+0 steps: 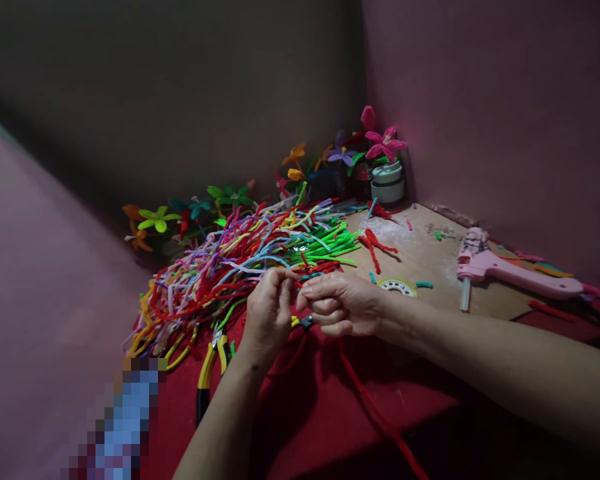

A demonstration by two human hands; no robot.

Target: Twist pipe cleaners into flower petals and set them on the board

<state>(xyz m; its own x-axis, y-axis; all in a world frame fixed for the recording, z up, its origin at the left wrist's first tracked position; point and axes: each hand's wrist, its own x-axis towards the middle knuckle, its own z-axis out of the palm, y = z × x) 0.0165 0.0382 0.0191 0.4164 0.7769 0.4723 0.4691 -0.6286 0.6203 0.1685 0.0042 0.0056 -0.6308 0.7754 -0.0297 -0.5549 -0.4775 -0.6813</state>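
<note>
My left hand (273, 310) and my right hand (343, 303) meet in front of a heap of coloured pipe cleaners (240, 250). Both are closed, fingertips pinching a red pipe cleaner (367, 397); a short bit shows between them and a long length trails below my right hand toward the lower edge. How it is bent inside the fingers is hidden. Yellow-and-black pliers (207, 373) lie beside my left forearm. Behind my right hand, part of another tool with a dark head (306, 322) shows.
A pink glue gun (510, 270) rests on a brown board (430, 240) at the right, near a tape roll (397, 287) and red pipe-cleaner pieces (375, 250). Pipe-cleaner flowers (157, 219) and a pale green pot (387, 183) line the wall. Red cloth (320, 413) covers the front.
</note>
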